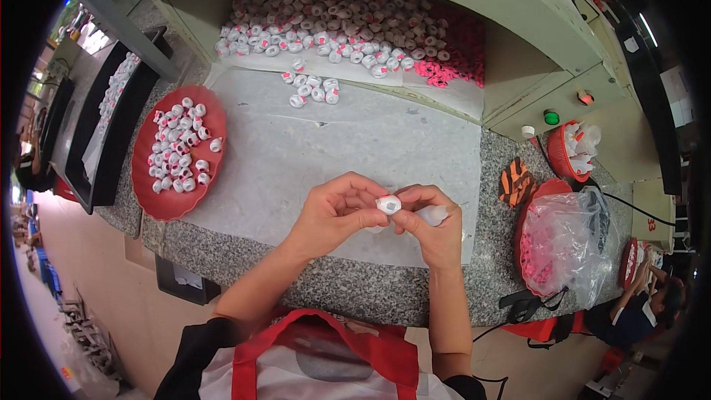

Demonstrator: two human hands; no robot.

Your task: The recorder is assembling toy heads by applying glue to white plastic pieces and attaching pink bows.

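Between the fingertips of both hands sits a small white rounded plastic piece (389, 205) with a grey square patch and a red-pink edge. My left hand (337, 211) pinches it from the left, thumb below and fingers above. From the other side my right hand (433, 226) pinches it too. A translucent whitish object (432, 214) is tucked against the right palm; its kind I cannot make out. Both hands are over the near part of a pale sheet (296, 155). Further back on the sheet lies a small group of similar white pieces (317, 90).
A red scalloped tray (141, 170) of white pieces stands at left. A pale green metal housing (518, 44) holds heaped white pieces and pink parts (437, 72). At right are a red basket (559, 152), an orange-black striped cloth (517, 181) and a plastic bag (585, 237) over pink parts.
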